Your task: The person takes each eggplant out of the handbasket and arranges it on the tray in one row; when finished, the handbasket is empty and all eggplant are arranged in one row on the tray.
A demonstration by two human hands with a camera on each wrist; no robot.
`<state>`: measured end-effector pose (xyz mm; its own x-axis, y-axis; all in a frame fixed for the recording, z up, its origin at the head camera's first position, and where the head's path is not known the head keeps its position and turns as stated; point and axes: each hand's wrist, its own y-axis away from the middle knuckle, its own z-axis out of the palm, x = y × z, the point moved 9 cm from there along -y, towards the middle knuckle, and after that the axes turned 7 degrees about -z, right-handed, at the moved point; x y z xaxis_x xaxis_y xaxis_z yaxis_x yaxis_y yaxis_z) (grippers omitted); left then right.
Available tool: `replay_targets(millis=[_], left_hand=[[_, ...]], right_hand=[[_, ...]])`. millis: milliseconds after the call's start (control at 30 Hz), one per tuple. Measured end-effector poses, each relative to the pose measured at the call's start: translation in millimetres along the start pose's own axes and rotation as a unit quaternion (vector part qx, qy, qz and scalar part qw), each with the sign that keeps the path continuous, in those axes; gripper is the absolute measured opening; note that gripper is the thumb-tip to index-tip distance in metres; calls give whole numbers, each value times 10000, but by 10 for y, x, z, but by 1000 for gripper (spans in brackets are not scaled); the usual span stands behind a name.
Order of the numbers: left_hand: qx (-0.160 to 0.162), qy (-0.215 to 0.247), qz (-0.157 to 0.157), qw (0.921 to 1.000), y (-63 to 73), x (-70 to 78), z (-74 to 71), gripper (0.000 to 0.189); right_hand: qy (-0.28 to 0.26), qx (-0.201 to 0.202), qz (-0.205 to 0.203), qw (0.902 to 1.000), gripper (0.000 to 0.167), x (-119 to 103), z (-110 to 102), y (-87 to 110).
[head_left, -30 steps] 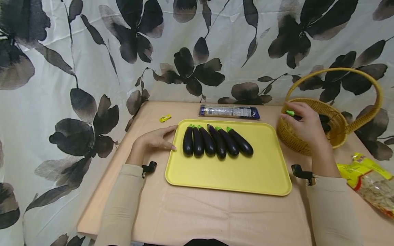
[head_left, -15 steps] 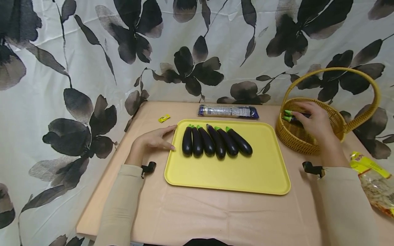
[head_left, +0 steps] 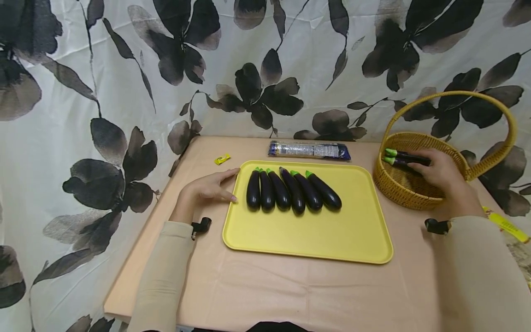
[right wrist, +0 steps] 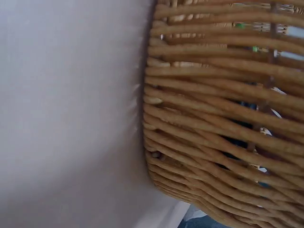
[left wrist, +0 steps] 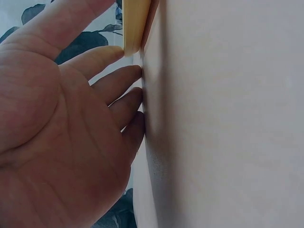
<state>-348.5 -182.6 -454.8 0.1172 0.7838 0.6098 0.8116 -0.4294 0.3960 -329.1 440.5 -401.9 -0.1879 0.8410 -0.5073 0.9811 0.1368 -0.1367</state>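
Several dark purple eggplants (head_left: 293,191) with green stem ends lie side by side on a yellow tray (head_left: 307,240). At the tray's left rim rests my left hand (head_left: 207,191), its thumb and fingers spread; the left wrist view shows its palm (left wrist: 61,123) and a fingertip at the tray's edge. Inside the wicker basket (head_left: 404,189), two more eggplants lie with stems to the left. My right hand (head_left: 441,170) reaches in and pinches the blunt end of the upper eggplant (head_left: 408,157), thumb between it and the lower eggplant (head_left: 398,163). The right wrist view shows only basket weave (right wrist: 218,114), hiding that hand.
Behind the tray lies a long blue-and-clear packet (head_left: 309,151). A small yellow wrapped candy (head_left: 222,159) sits at the back left. The basket's tall handle (head_left: 456,94) arches over the right hand. A yellow plastic bag (head_left: 506,226) is partly hidden by the right sleeve.
My right hand has slid rightward inside the basket, from the eggplants' stem ends to their blunt ends. The left hand and the eggplants on the tray have stayed put.
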Motion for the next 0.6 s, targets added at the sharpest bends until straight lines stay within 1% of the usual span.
replay_targets(millis=[133, 300, 433, 600], left_hand=[[-7, 9, -90, 10000, -6, -6, 7, 117], [-44, 5, -81, 10000, -5, 2, 7, 117], [-45, -26, -54, 10000, -13, 5, -1, 118], [-20, -73, -110, 9999, -16, -6, -9, 119]], right_hand=[[178, -131, 47, 9997, 48, 48, -9, -5], [402, -295, 170, 9986, 42, 88, 15, 8], [361, -444, 258, 9980, 41, 120, 47, 12], [302, -531, 362, 9975, 40, 130, 77, 3]])
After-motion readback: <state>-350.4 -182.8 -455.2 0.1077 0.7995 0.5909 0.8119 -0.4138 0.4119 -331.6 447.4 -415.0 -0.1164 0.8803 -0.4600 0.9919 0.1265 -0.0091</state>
